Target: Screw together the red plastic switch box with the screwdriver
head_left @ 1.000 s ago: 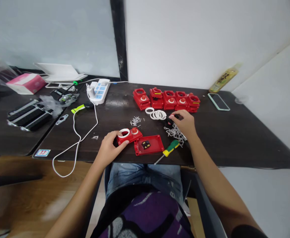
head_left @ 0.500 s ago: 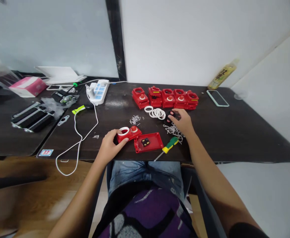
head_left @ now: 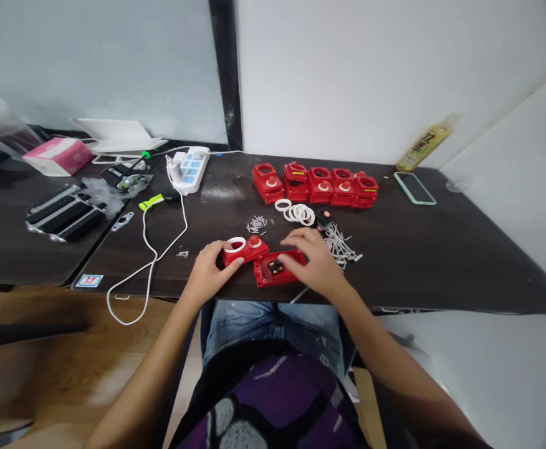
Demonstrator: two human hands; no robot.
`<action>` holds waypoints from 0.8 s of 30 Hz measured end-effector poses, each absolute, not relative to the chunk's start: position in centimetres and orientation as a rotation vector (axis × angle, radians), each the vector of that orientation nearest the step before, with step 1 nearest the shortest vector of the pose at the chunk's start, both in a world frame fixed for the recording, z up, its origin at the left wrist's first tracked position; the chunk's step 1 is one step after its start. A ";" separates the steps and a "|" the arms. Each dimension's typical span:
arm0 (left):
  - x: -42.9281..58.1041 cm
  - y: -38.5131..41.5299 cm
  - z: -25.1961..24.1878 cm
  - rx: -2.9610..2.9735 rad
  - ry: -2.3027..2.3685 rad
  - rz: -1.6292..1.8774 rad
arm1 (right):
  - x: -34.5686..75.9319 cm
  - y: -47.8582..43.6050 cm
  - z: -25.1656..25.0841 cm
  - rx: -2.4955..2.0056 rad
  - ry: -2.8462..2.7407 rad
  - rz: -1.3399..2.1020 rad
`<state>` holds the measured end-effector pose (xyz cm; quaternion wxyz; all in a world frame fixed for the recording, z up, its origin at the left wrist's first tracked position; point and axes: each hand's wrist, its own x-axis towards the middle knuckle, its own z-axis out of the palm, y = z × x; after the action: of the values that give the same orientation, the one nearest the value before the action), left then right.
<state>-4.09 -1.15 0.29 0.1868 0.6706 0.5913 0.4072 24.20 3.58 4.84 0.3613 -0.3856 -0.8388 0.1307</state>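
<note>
My left hand (head_left: 210,269) grips the left end of a red cover (head_left: 247,251), which carries a white ring (head_left: 235,244) and a red button (head_left: 255,241). Beside it lies an open red box (head_left: 266,274) with a black part (head_left: 275,267) inside. Over the right side of that box hovers my right hand (head_left: 314,262), fingers apart and nothing visible between them. It hides most of the screwdriver; only the shaft (head_left: 300,295) shows. Several white rings (head_left: 301,214), a black part (head_left: 323,217) and small screws (head_left: 257,224) lie behind the box.
Several red button boxes (head_left: 320,187) stand in a row at the back. White ties (head_left: 342,244) lie right of my right hand. A phone (head_left: 414,188) and bottle (head_left: 425,146) are at the back right. A power strip (head_left: 191,170) and white cable (head_left: 150,274) are on the left.
My right hand has moved left and towards me, from the black parts to above the open box, now covering the screwdriver's handle. My left hand keeps its hold on the cover.
</note>
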 end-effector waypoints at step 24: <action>-4.2 -1.2 0.4 1.901 1.639 1.135 | 21.7 2.5 5.2 -1.027 -2.084 0.511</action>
<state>-4.22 -1.19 0.42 0.1923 0.6772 0.5838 0.4044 21.71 2.48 5.21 0.3721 -0.4007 -0.8132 0.1992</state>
